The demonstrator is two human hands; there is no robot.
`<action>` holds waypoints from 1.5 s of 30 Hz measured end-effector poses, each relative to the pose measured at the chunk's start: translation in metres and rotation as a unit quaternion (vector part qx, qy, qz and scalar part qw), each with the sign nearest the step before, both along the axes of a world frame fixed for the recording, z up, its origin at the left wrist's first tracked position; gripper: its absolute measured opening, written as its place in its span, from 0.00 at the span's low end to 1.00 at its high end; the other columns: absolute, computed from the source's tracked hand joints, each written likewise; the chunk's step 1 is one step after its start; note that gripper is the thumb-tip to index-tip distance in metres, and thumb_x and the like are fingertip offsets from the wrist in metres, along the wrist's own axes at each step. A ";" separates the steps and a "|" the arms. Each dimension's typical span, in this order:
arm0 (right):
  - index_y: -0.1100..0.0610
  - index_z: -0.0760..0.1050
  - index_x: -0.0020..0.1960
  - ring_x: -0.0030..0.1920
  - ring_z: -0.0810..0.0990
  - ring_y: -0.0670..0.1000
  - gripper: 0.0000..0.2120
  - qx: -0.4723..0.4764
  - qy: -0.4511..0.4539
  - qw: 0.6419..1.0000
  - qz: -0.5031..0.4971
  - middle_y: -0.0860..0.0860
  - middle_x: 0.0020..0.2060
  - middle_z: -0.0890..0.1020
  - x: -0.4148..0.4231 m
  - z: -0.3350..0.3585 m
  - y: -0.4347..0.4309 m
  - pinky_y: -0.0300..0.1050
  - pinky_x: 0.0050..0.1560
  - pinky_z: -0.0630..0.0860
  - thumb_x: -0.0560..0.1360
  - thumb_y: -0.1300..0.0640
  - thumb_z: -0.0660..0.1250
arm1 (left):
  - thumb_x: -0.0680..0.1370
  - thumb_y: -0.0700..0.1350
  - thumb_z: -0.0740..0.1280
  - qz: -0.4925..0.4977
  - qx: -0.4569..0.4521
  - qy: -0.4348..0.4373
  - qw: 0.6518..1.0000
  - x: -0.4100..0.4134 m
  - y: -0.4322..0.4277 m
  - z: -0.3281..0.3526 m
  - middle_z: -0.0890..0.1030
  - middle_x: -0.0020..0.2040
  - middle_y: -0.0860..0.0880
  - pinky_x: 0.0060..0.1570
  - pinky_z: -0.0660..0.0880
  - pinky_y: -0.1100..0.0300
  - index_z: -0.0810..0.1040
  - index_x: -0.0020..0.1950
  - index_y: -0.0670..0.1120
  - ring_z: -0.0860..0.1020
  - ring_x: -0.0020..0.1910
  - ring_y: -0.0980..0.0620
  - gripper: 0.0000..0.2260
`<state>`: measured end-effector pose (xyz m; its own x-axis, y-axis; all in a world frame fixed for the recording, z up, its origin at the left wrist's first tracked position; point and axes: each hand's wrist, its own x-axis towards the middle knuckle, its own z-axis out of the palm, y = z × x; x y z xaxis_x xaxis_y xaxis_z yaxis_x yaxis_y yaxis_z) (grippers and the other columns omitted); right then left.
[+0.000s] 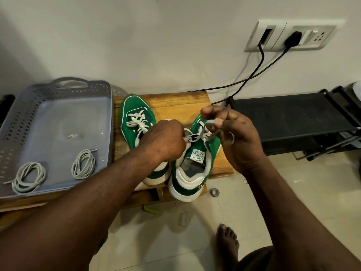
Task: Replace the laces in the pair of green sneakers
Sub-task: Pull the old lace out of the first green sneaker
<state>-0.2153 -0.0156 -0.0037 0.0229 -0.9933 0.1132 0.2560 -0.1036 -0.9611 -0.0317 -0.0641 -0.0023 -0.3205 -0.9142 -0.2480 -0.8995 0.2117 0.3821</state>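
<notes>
The white tongue label [197, 154] on the nearer green sneaker [180, 185] bears a round emblem; its lettering is too small to read.

On the table [179, 103] one sneaker [133, 114] sat with the other sneaker [187, 178] at its four o'clock. The tray [48, 106] lay at nine o'clock, two coiled laces [84, 163] in it; the rack [283, 114] stood at three.

Both hands were bare: left hand [166, 139], right hand [240, 137]. Forearms [109, 182] were bare too, right to the frame edge. Right hand wore one thin silver-coloured ring [231, 138], probably on the ring finger; view was blurred there. One bare foot [228, 243] was in shot, toes showing. Dark brownish garment [257, 259] sat at the bottom edge; only a patch showed.
</notes>
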 end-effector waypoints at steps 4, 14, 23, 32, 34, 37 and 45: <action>0.55 0.79 0.53 0.55 0.84 0.52 0.10 0.051 0.197 0.976 -0.076 0.52 0.54 0.84 0.004 -0.012 -0.002 0.50 0.51 0.82 0.72 0.57 0.68 | 0.81 0.51 0.70 -0.016 -0.007 0.009 1.000 0.000 0.003 0.003 0.84 0.56 0.47 0.53 0.80 0.49 0.84 0.62 0.54 0.81 0.51 0.45 0.10; 0.49 0.85 0.52 0.67 0.69 0.52 0.12 0.001 0.608 0.790 -0.075 0.44 0.62 0.77 0.012 -0.027 0.002 0.60 0.62 0.72 0.75 0.41 0.74 | 0.81 0.51 0.66 -0.019 -0.004 0.001 1.000 -0.003 0.007 0.005 0.83 0.53 0.46 0.52 0.81 0.47 0.84 0.59 0.52 0.81 0.50 0.43 0.10; 0.52 0.70 0.70 0.65 0.75 0.57 0.29 0.179 0.444 0.829 -0.288 0.53 0.67 0.72 -0.021 -0.021 -0.006 0.61 0.65 0.77 0.75 0.44 0.76 | 0.77 0.41 0.67 -0.029 0.008 0.061 0.998 -0.002 0.011 0.015 0.78 0.42 0.49 0.34 0.69 0.56 0.69 0.64 0.54 0.77 0.39 0.49 0.17; 0.46 0.66 0.75 0.47 0.79 0.44 0.36 0.107 0.551 0.827 -0.019 0.46 0.53 0.81 0.004 -0.009 0.009 0.44 0.45 0.78 0.73 0.45 0.79 | 0.80 0.53 0.66 -0.103 -0.031 -0.011 0.994 -0.008 0.015 0.012 0.80 0.49 0.49 0.42 0.76 0.54 0.71 0.72 0.60 0.78 0.45 0.48 0.20; 0.46 0.65 0.75 0.51 0.79 0.46 0.35 0.092 0.612 0.785 -0.017 0.47 0.59 0.80 0.009 -0.014 0.011 0.47 0.49 0.80 0.74 0.48 0.78 | 0.80 0.53 0.66 -0.105 -0.027 -0.011 0.994 -0.007 0.015 0.012 0.80 0.49 0.49 0.42 0.77 0.53 0.70 0.73 0.60 0.79 0.45 0.49 0.20; 0.46 0.70 0.70 0.49 0.83 0.49 0.26 0.105 0.583 0.798 -0.113 0.47 0.52 0.84 0.008 -0.016 0.008 0.46 0.44 0.80 0.76 0.56 0.76 | 0.79 0.53 0.67 -0.096 -0.034 -0.014 0.995 -0.009 0.017 0.013 0.80 0.48 0.49 0.45 0.80 0.51 0.72 0.71 0.58 0.79 0.46 0.47 0.20; 0.46 0.74 0.65 0.44 0.81 0.44 0.18 0.148 0.525 0.825 -0.149 0.42 0.42 0.81 0.008 -0.017 0.005 0.43 0.42 0.77 0.78 0.54 0.75 | 0.77 0.49 0.68 -0.091 -0.007 -0.019 0.996 -0.016 0.018 0.016 0.73 0.39 0.52 0.37 0.69 0.56 0.73 0.59 0.56 0.74 0.40 0.52 0.11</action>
